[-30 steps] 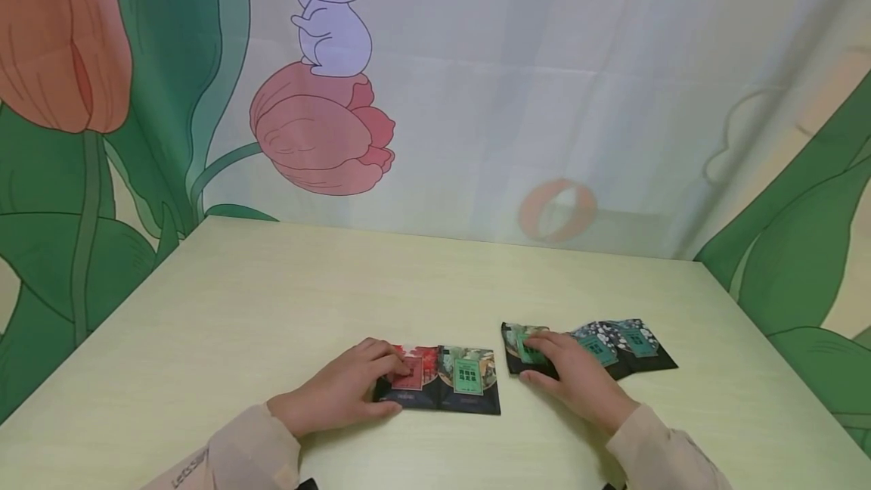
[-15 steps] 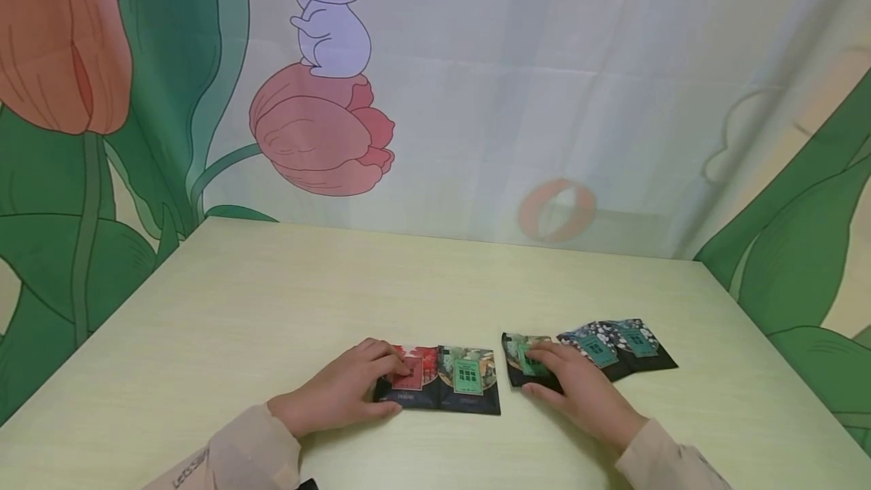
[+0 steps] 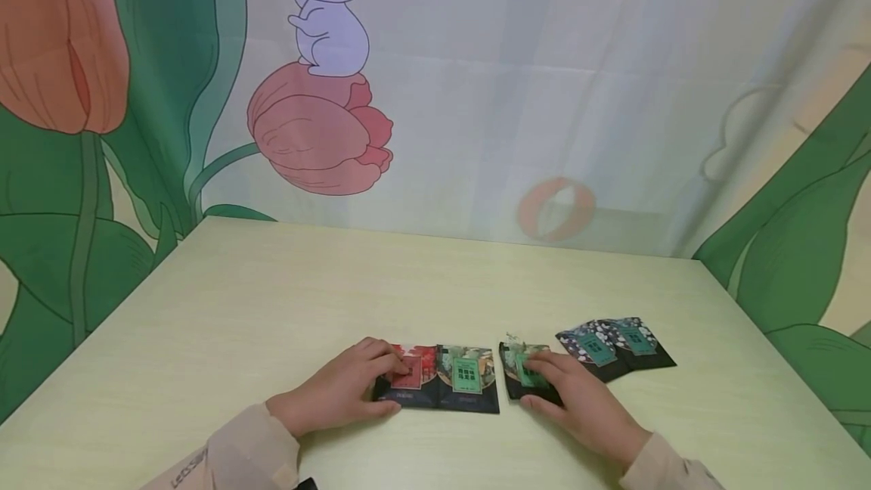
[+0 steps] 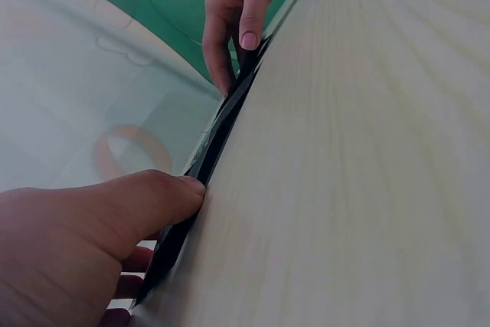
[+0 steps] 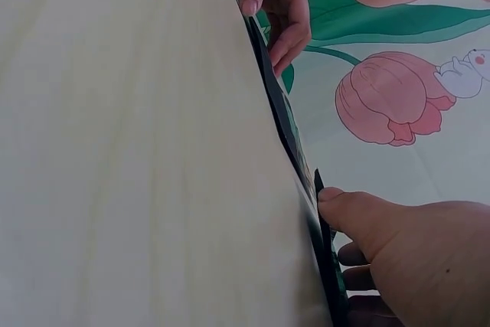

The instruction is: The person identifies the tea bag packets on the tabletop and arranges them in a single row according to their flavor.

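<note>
On the table lie several small dark sachets with printed fronts. My left hand (image 3: 343,392) holds a red-labelled sachet (image 3: 423,369), index finger on its front and thumb at its near edge. Right beside it is a green-labelled sachet (image 3: 468,378), their edges meeting. Across a narrow gap my right hand (image 3: 588,407) grips another green-labelled sachet (image 3: 512,370), covering its right part. In the right wrist view, the thumb of the right hand (image 5: 429,250) presses that sachet's edge (image 5: 320,189). The left wrist view shows the left hand (image 4: 84,243) with its thumb against the sachet edge (image 4: 191,208).
Behind the right hand, two teal-labelled floral sachets (image 3: 590,346) (image 3: 638,339) lie partly overlapping at an angle. The pale wooden table (image 3: 306,278) ends at a printed curtain (image 3: 463,119) with tulips and a white animal.
My right hand has drawn its green-labelled sachet toward the near edge, away from the teal-labelled ones and level with the left pair. The left hand has stayed in place.
</note>
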Demonstrator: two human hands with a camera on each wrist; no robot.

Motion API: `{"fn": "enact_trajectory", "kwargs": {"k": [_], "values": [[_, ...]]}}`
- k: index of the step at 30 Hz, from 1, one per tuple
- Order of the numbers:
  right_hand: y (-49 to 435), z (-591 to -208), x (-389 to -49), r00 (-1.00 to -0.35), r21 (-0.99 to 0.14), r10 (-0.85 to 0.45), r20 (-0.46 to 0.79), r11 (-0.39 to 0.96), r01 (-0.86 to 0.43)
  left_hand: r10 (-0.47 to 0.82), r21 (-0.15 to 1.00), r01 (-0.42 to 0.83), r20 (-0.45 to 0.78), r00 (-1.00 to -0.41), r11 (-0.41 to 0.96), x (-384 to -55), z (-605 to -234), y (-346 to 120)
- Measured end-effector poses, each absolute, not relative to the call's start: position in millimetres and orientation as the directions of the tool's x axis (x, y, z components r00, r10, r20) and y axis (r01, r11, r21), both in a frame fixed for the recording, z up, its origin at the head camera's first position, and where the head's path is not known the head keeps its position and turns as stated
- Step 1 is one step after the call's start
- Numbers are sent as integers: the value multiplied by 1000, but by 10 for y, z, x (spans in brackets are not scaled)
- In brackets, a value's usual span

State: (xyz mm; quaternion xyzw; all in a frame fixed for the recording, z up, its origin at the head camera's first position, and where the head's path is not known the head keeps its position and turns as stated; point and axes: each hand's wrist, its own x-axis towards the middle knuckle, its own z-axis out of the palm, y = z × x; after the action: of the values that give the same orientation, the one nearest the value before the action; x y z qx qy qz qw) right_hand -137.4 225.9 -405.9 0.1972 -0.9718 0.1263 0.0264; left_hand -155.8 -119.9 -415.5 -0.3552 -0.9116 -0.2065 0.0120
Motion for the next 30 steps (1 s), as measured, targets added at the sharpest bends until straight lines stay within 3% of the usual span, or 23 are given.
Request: {"fn": "enact_trajectory", "kwargs": {"k": [12,23,30], "values": [[2229,-4045,-1254,-915,-257,-396,83,878,-403,639,366,648,165,-751,668,-1567,-4186,-1166],[2191,-4072,-1257,-863,-126,-479,160,857,-499,612,377,614,142,-778,694,-1572,-4156,-1183],[2209,-4065,-1247,-868,-148,-466,171,859,-490,620,378,624,151,-770,683,-1576,-4165,-1164]]}}
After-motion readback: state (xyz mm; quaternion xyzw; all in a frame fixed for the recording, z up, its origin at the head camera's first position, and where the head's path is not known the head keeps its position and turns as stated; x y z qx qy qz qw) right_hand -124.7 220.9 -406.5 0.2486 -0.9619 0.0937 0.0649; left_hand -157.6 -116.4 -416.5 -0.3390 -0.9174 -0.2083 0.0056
